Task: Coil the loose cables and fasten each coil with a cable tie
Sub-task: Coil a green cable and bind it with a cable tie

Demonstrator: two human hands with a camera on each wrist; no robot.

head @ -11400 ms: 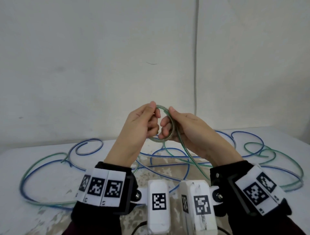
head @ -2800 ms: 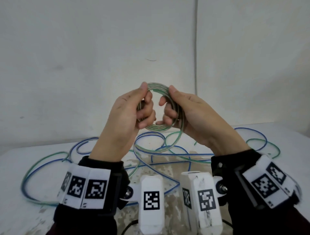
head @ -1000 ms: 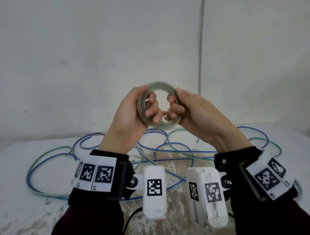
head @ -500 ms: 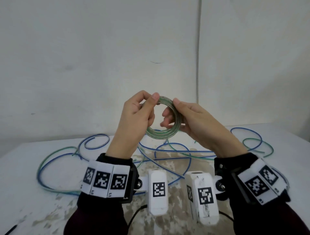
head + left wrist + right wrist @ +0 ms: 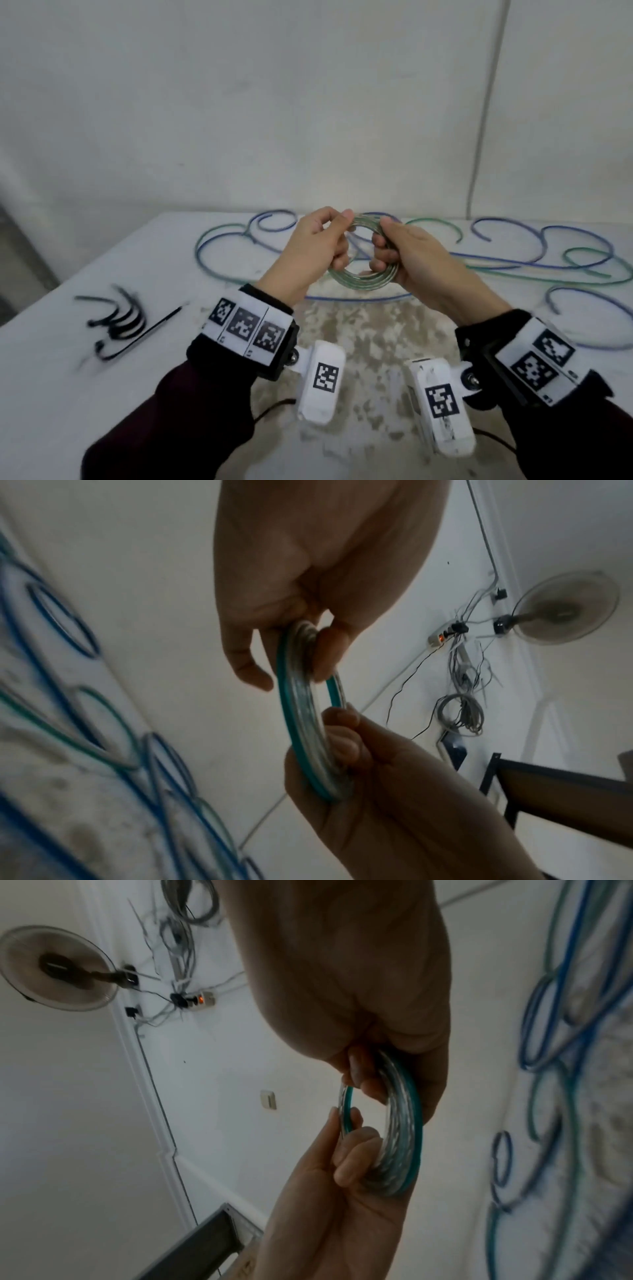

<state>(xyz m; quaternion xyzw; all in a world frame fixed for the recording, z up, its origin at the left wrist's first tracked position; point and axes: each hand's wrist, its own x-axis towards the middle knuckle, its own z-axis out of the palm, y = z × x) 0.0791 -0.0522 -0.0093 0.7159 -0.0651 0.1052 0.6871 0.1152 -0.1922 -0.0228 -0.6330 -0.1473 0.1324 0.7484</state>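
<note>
A small coil of green and clear cable [image 5: 363,279] hangs in the air above the table between both hands. My left hand [image 5: 325,240] pinches its left side with thumb and curled fingers. My right hand [image 5: 394,253] grips its right side, fingers curled through the ring. In the left wrist view the coil [image 5: 304,723] stands edge-on, with the left hand [image 5: 291,666] above it and the right hand [image 5: 342,742] below. In the right wrist view the coil [image 5: 400,1139] is gripped the same way. Several black cable ties [image 5: 116,325] lie at the table's left.
Loose blue and green cables [image 5: 513,265] sprawl in loops across the back of the white table [image 5: 68,404], behind the hands. A bare wall stands close behind the table. A wall fan [image 5: 568,607] and a power strip with hanging wires show in the wrist views.
The hands have come down with the coil, closer to the table. The view has tipped down, so the black cable ties at the left now show. Both hands still grip the coil.
</note>
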